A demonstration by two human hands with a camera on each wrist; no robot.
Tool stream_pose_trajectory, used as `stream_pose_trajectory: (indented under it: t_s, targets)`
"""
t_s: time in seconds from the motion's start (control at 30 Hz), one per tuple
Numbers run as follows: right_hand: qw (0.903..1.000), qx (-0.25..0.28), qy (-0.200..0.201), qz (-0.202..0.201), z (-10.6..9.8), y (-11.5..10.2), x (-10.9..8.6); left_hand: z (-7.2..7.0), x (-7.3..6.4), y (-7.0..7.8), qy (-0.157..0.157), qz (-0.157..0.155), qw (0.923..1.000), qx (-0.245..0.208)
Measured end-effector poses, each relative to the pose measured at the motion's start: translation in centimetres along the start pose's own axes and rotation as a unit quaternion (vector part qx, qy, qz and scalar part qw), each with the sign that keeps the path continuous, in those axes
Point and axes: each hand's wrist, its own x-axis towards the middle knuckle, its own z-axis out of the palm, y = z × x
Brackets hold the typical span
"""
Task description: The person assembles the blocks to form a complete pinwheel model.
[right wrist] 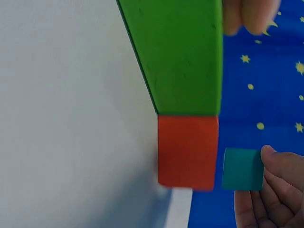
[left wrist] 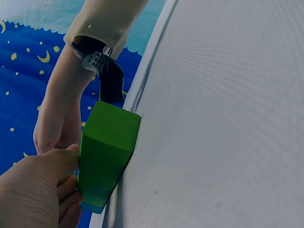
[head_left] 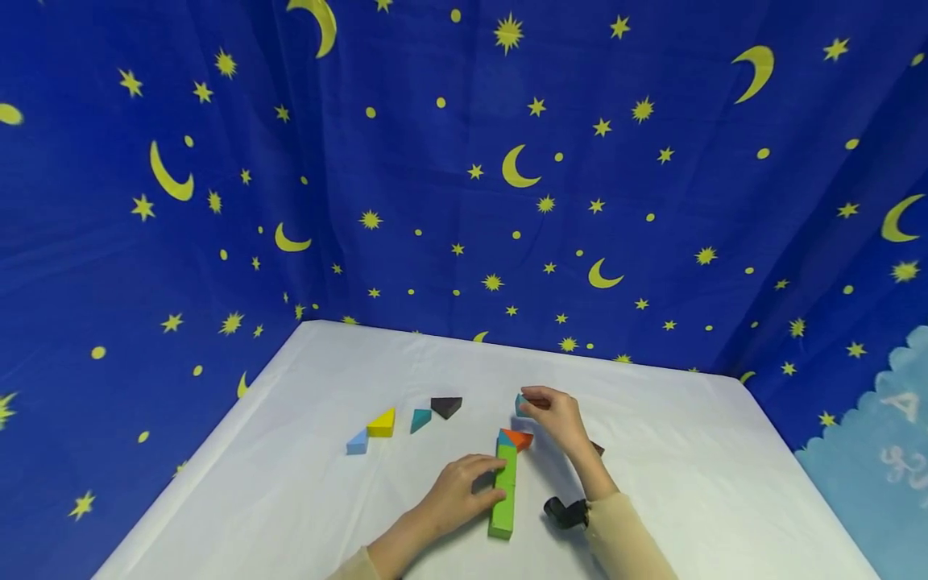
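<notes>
In the head view, my left hand (head_left: 458,491) rests its fingertips against the left side of a long green block stack (head_left: 503,503), a seam crossing it midway. A blue triangular block (head_left: 506,438) and an orange triangular block (head_left: 518,439) adjoin its far end. My right hand (head_left: 557,417) pinches a small teal block (head_left: 520,405) between thumb and fingers, beyond the orange one. Seen from the right wrist, the teal block (right wrist: 243,169) is beside the orange block (right wrist: 187,152). In the left wrist view, the fingers of my left hand (left wrist: 40,185) touch the green block (left wrist: 104,152).
To the left on the white table (head_left: 290,499) lie a light blue block (head_left: 357,442), a yellow block (head_left: 381,424), a teal triangular block (head_left: 420,420) and a black block (head_left: 446,407). A brown block (head_left: 598,448) shows partly behind my right forearm. Blue star-patterned cloth (head_left: 435,177) hangs behind.
</notes>
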Motion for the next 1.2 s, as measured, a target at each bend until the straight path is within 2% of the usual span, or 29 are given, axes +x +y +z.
stream_pose_trajectory:
  t_s: [0.3, 0.53, 0.67, 0.9, 1.2]
  targets:
    - [0.9996, -0.003, -0.028, 0.003, 2.0, -0.1, 0.2, 0.0, 0.0, 0.1, -0.007, -0.006, 1.0000, 0.000]
    - [0.9978, -0.006, -0.060, 0.026, 2.5, 0.4, -0.1, 0.0, 0.0, 0.1, 0.001, 0.001, 1.0000, 0.004]
    - [0.9974, -0.011, -0.071, 0.006, 2.7, 0.7, -0.4, 0.0, 0.0, 0.2, 0.007, 0.003, 1.0000, 0.006]
    - [0.9975, -0.015, -0.068, 0.011, 2.9, 0.8, -0.6, 0.0, 0.0, 0.1, 0.001, -0.001, 1.0000, 0.009]
    - [0.9985, 0.015, -0.052, 0.011, 2.5, 1.4, -0.2, 0.1, 0.0, 0.0, 0.003, -0.001, 0.9999, 0.010]
